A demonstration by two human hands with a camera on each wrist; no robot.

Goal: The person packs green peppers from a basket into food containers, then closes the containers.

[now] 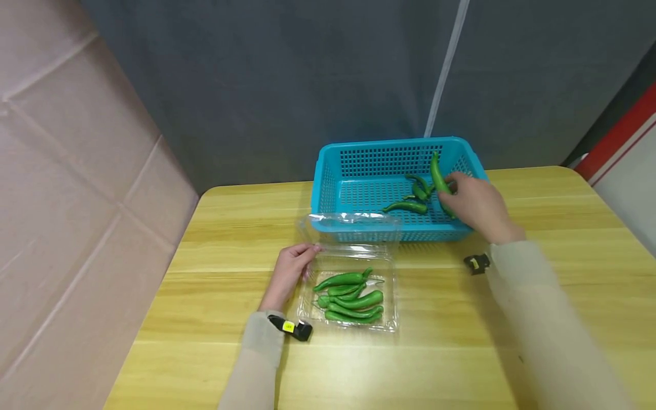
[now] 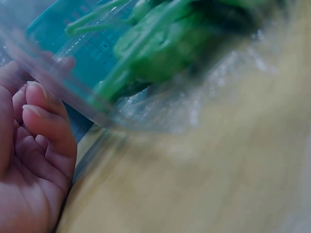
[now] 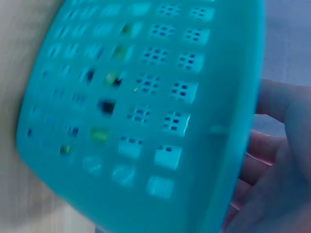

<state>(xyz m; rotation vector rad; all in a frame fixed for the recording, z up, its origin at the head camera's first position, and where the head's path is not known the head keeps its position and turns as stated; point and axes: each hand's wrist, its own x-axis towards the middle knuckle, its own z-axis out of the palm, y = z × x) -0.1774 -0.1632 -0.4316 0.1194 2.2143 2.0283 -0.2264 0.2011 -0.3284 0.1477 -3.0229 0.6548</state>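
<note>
My right hand (image 1: 479,205) grips a long green chili pepper (image 1: 438,175) between thumb and fingers at the right side of a blue plastic basket (image 1: 353,192). Several more green peppers (image 1: 410,206) lie on the basket floor. Nearer to me, an open clear plastic clamshell box (image 1: 393,296) holds a row of green peppers (image 1: 353,302). At the box's left edge by the hinge, my left hand (image 1: 294,266) pinches the plastic. The left wrist view shows its curled fingers (image 2: 48,124) against the clear wall. In the right wrist view, the basket wall (image 3: 214,131) hides the fingertips and the held pepper.
The box's raised lid (image 1: 353,225) leans over the basket's front rim. Both stand on a light wooden table (image 1: 230,256). A dark grey curtain (image 1: 282,85) hangs behind the table, and a pale padded wall (image 1: 66,199) is at the left.
</note>
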